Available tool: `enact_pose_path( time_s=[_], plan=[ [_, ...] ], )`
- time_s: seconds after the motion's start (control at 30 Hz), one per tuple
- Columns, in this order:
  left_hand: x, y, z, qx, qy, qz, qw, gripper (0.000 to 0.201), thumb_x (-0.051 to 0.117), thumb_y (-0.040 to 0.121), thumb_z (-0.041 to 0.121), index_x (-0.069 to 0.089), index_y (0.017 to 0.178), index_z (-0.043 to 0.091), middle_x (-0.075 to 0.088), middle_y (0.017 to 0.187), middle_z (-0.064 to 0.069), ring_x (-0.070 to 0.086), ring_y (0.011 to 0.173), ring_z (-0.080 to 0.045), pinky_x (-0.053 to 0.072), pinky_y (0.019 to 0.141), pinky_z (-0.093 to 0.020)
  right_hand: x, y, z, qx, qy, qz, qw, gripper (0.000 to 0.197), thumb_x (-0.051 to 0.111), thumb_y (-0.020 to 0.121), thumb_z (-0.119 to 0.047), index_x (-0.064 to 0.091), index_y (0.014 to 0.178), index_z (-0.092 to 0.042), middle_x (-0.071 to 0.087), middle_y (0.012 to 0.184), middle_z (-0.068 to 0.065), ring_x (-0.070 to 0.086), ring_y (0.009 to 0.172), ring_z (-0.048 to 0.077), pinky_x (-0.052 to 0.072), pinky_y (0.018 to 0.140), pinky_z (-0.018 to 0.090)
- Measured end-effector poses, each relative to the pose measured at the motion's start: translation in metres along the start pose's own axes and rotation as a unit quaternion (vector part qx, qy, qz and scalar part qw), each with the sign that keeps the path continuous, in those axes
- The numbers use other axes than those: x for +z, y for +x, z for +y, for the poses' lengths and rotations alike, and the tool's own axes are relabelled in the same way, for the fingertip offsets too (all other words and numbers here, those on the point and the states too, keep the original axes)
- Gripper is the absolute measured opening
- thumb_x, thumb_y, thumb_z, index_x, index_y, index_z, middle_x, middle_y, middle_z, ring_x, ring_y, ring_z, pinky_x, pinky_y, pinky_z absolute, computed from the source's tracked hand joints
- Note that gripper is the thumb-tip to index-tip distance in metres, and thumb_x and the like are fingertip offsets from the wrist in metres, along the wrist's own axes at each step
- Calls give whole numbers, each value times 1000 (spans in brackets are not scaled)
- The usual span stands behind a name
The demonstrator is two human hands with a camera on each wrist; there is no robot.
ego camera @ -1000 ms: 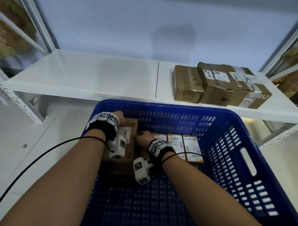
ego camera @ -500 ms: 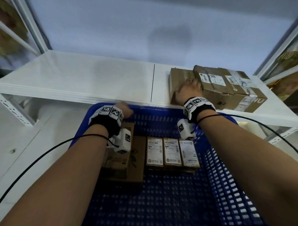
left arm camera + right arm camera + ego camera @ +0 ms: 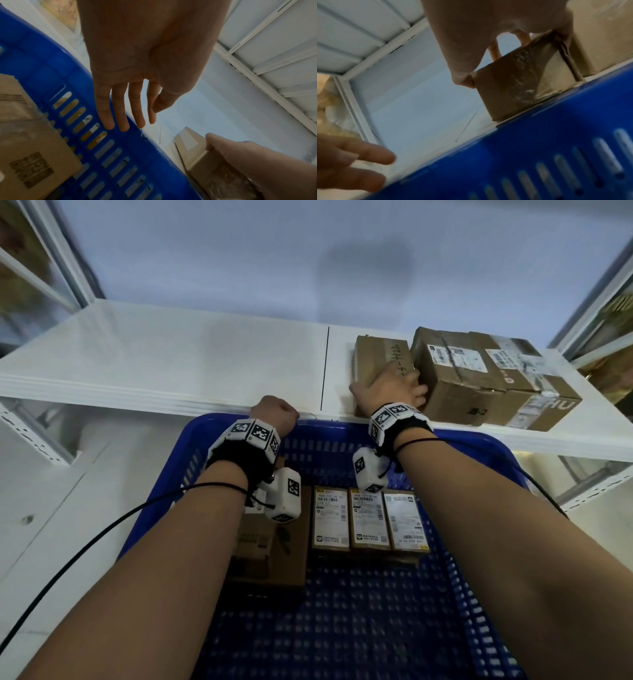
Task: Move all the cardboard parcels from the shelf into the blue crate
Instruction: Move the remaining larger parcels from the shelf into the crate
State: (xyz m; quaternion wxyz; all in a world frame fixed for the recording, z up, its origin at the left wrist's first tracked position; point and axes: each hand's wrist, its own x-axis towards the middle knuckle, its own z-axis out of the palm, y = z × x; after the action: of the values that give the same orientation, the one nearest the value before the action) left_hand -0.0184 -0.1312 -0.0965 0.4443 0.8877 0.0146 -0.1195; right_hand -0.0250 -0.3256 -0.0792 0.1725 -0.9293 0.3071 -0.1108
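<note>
On the white metal shelf (image 3: 205, 364), your right hand (image 3: 387, 392) grips the leftmost brown cardboard parcel (image 3: 380, 354) — two more wait beside it, several already lie in the blue plastic crate (image 3: 479, 559) — while your left hand (image 3: 137, 60) hovers open-fingered.

Both arms reach forward, each with a black band and white marker blocks at the wrist. The left hand (image 3: 274, 414) is held out with its fingers (image 3: 120, 115) straight and close together, holding nothing. The right hand (image 3: 388, 390) reaches farther, thumb on one side and fingers (image 3: 416, 392) curled over, gripping.
</note>
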Motion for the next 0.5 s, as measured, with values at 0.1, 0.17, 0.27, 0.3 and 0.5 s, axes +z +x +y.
enact_pose_path(
  time_s=[0.1, 0.17, 0.27, 0.3, 0.5],
  plan=[
    [-3, -4, 8, -4, -88, -9, 996, 29, 51, 94, 16, 71, 110, 2, 73, 102, -17, 68, 83, -31, 59, 79, -39, -7, -11, -8, -11, 75, 23, 997, 93, 65, 71, -64, 36, 144, -15, 32, 146, 23, 34, 126, 48, 33, 104, 55],
    [-5, -10, 21, -17, -175, -33, 984, 34, 49, 99, 23, 63, 121, 1, 68, 105, -19, 62, 76, -27, 55, 71, -33, -17, -24, -12, -34, 130, 47, 990, 91, 66, 68, -61, 37, 143, -18, 31, 144, 20, 33, 125, 47, 33, 103, 53],
    [-8, -21, 39, -39, -237, -92, 966, 53, 46, 97, 52, 54, 128, 10, 67, 113, -14, 65, 88, -31, 56, 85, -41, -30, -54, -12, -81, 197, 33, 976, 92, 71, 67, -56, 34, 144, -23, 24, 144, 16, 27, 128, 44, 32, 107, 51],
    [-9, -25, 44, -39, -240, -110, 964, 60, 46, 92, 61, 55, 126, 13, 68, 111, -12, 66, 89, -31, 57, 89, -43, -33, -64, -9, -102, 210, 24, 972, 93, 73, 66, -55, 33, 144, -24, 21, 144, 14, 24, 129, 42, 31, 108, 48],
    [-18, -28, 31, 10, -142, -94, 985, 105, 77, 42, 73, 62, 126, 12, 71, 116, -10, 70, 102, -30, 57, 93, -47, -41, -87, 27, -148, 339, -125, 921, 99, 78, 60, -62, 30, 143, -37, 22, 141, -2, 33, 135, 21, 43, 108, 35]
  ],
)
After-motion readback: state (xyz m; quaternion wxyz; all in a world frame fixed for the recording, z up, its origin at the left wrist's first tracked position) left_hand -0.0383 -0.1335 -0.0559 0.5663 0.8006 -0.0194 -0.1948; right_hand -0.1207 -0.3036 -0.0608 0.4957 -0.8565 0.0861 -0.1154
